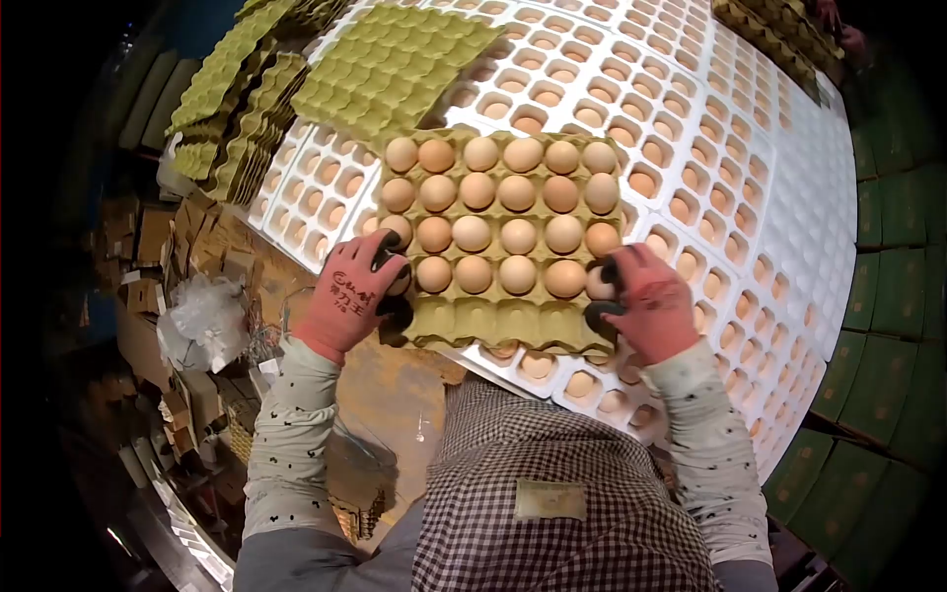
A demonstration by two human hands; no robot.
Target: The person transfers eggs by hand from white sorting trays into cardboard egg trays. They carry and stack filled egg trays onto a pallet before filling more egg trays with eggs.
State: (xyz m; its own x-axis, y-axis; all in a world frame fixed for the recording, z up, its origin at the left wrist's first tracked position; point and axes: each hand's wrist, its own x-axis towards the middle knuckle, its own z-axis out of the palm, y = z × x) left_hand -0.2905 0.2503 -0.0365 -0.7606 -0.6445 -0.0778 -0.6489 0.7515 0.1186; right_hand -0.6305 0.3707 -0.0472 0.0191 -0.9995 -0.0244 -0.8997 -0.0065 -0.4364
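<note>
A yellow-green egg tray (473, 321) lies level over white foam trays, with several rows of brown eggs (518, 235) in it and its nearest row of cups bare. My left hand (353, 291), in a red glove with black fingertips, has its fingers curled at the tray's left edge, around the end egg of the lowest filled row. At the right edge my right hand (646, 299), gloved the same way, has its fingers bent around the end egg of that row. Both hands touch the tray; their fingertips are partly hidden.
White foam trays (674, 148) holding eggs spread behind and right. An upturned green tray (395, 69) lies at the upper left, beside stacked trays (242, 128). Green crates (888, 380) stand at right; a plastic bag (205, 321) and cardboard at left. Another person's hand (850, 41) shows at top right.
</note>
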